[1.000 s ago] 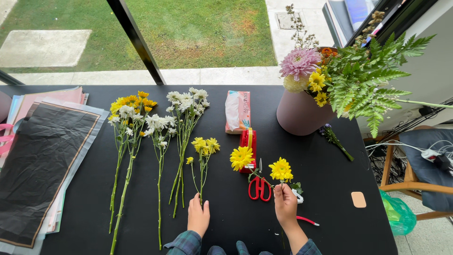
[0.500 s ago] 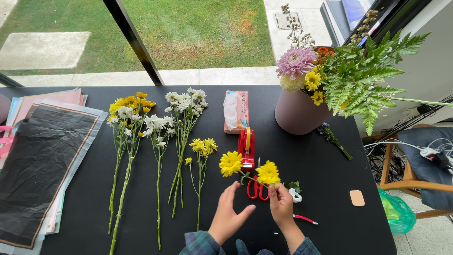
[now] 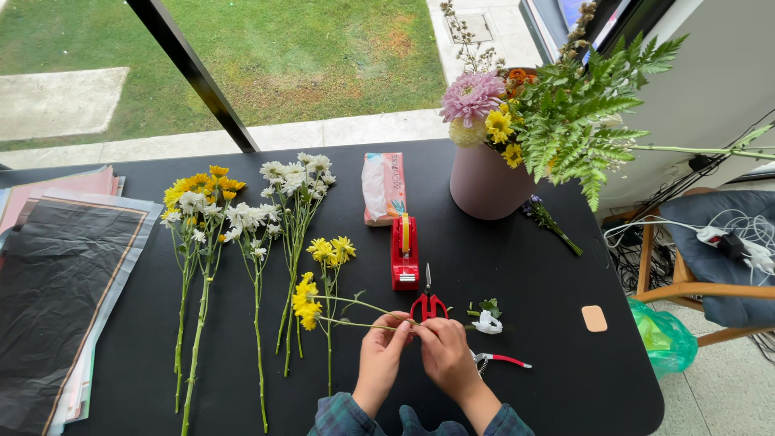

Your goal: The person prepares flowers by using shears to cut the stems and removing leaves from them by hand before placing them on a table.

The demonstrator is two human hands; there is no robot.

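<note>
Yellow chrysanthemum stems point(image 3: 355, 313) lying crosswise on black surface point(image 3: 549, 266), pinched at cut ends by left hand point(image 3: 381, 355) and right hand point(image 3: 446, 355), fingers closed together. Red-handled scissors point(image 3: 428, 305) just beyond; red tape dispenser point(image 3: 404, 252) further back.

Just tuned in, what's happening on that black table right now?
A person is working with cut flowers. Both hands, the left hand and right hand, meet at the stems of two yellow flowers, which lie sideways with the blooms pointing left. Red scissors and a red tape dispenser lie just beyond the hands, and red-handled pruners to the right. More white and yellow stems lie in a row to the left, and a pink vase already holds an arrangement.
</note>
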